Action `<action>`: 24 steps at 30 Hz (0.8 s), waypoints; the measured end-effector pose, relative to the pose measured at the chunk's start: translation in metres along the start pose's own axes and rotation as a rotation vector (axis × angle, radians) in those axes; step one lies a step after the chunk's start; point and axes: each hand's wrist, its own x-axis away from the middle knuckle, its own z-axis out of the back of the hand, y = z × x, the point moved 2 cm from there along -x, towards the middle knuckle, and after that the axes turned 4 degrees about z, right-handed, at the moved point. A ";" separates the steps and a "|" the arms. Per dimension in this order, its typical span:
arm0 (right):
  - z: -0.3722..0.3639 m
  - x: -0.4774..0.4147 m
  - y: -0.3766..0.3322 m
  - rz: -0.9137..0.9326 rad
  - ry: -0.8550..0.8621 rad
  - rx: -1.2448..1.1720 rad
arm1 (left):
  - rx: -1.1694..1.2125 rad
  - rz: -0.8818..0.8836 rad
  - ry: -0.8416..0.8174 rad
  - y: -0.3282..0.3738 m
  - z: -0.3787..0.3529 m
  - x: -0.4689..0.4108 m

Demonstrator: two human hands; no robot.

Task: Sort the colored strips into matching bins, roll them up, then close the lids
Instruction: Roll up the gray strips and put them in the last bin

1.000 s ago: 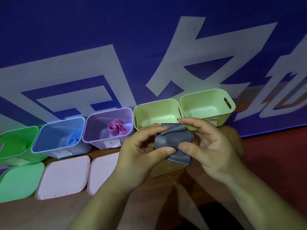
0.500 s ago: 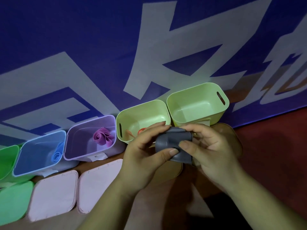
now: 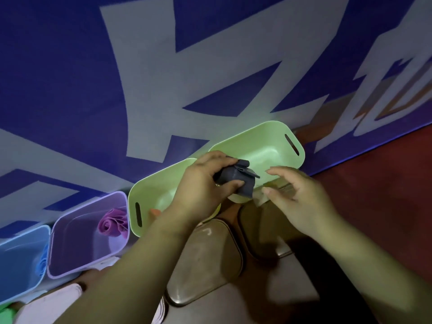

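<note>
My left hand [image 3: 203,183] grips a rolled grey strip [image 3: 236,178] and holds it over the near rim of the right-hand pale green bin [image 3: 268,141]. My right hand [image 3: 297,197] hovers just right of the strip with fingers spread, touching nothing. A second pale green bin [image 3: 149,195] stands to the left, an orange strip [image 3: 154,211] barely showing inside it. Further left, the purple bin [image 3: 77,232] holds a rolled purple strip [image 3: 113,225], and the blue bin [image 3: 21,253] holds a blue strip [image 3: 42,263].
Two dark brownish lids [image 3: 205,260] [image 3: 264,232] lie on the table in front of the green bins. Pale pink lids [image 3: 58,302] and a green lid [image 3: 5,314] lie at the lower left. A blue banner with white shapes [image 3: 163,66] rises behind the bins.
My right hand has let go of the grey strip and opened. My left hand has carried the strip up and right over the right green bin. The view has shifted right.
</note>
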 end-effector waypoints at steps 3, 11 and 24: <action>0.006 -0.019 0.016 0.145 0.075 0.248 | -0.222 -0.065 -0.069 -0.005 -0.023 -0.038; -0.007 -0.041 0.053 0.023 -0.020 0.464 | -0.592 -0.074 -0.390 -0.036 -0.099 -0.093; -0.006 -0.040 0.053 -0.013 -0.060 0.403 | -0.560 0.117 -0.529 -0.057 -0.103 -0.086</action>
